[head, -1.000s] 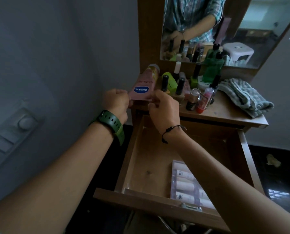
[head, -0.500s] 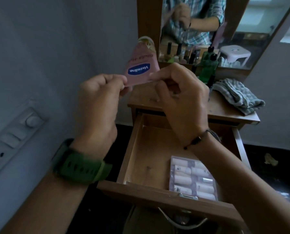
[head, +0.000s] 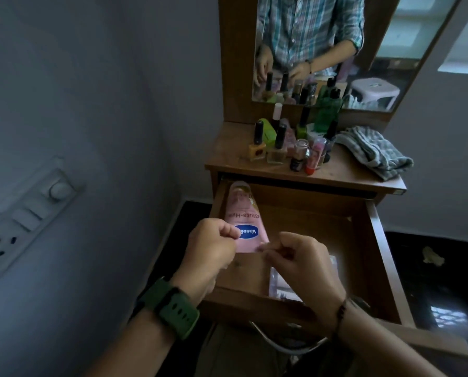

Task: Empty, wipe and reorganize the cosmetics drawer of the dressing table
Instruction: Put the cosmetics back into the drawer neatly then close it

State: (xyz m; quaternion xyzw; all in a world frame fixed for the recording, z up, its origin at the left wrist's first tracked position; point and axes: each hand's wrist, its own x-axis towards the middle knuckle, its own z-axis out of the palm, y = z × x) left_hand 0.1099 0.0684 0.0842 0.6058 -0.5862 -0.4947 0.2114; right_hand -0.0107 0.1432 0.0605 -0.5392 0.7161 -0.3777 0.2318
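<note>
**Pink tube held over the open drawer**

Pinched at its flat crimped end: pink Vaseline tube (head: 243,221), centre of frame, cap pointing up and away toward the drawer's back left corner. Left hand (head: 210,253) curled on the tube's lower left edge; right hand (head: 299,263) pinching the lower right corner. Below both, open drawer (head: 377,240) with a clear packet of small tubes (head: 283,288) lower centre, partly hidden. Above, on the dressing table top (head: 344,174): nail polish bottles (head: 268,144) clustered upper centre, grey cloth (head: 374,151) to their right.
</note>
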